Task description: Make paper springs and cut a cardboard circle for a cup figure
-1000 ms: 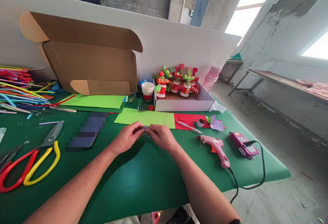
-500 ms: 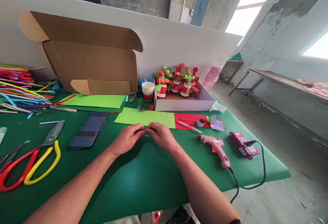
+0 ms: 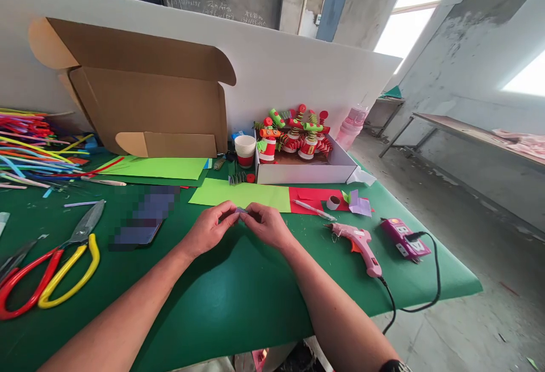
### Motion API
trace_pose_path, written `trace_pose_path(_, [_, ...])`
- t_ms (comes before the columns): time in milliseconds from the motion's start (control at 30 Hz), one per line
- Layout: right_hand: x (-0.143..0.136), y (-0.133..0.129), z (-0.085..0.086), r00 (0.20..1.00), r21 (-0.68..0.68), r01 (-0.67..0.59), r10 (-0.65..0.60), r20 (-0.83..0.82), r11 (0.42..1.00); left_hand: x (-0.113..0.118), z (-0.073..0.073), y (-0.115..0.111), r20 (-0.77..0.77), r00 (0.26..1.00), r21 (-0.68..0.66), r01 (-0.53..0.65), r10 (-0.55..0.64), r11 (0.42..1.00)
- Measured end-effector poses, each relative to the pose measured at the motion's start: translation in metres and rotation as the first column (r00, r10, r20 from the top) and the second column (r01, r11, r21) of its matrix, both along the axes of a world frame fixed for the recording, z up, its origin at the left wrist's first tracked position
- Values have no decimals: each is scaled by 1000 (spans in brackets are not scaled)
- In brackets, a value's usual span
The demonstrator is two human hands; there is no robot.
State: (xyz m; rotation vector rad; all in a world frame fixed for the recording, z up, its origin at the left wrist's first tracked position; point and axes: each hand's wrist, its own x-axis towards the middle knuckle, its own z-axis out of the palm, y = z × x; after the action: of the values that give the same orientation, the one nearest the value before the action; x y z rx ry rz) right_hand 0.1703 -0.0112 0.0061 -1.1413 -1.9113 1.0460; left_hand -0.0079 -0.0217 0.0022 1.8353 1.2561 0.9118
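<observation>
My left hand and my right hand meet above the green table, fingertips pinched together around a small purple piece. Most of that piece is hidden by the fingers, so its shape is unclear. Just beyond the hands lies a light green paper strip, with red paper at its right end. On the red paper rest a white pen and a small paper ring. A folded purple paper sits beside them.
Red-and-yellow scissors and a dark phone lie left; a pink glue gun and purple power box lie right. Behind stand a cardboard box, paper cups and a white box of red-green figures.
A bit of the purple piece now shows between my fingertips. Both hands stay pinched in nearly the same place, and the view has shifted very slightly.
</observation>
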Motion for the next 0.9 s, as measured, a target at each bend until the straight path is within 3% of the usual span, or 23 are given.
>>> trace_pose_path(200, [0,0,-2,997,-42,-61,63,38,997,-1,-2,1,-5,1000,-23,4,-4,1000])
trace_pose_path(333, [1,1,0,993,-104,-112,106,-57,988,-2,2,1,19,1000,-10,-4,4,1000])
trace_pose_path(500, [2,1,1,985,-83,-134,123,-125,988,-1,7,0,67,998,-4,3,-3,1000])
trace_pose_path(733, [0,2,-6,998,-6,-47,47,36,999,-2,3,1,-148,988,35,58,-52,998])
trace_pose_path(900, [-1,6,-11,992,-118,-23,9,-122,993,0,2,0,-72,997,1,22,-22,1000])
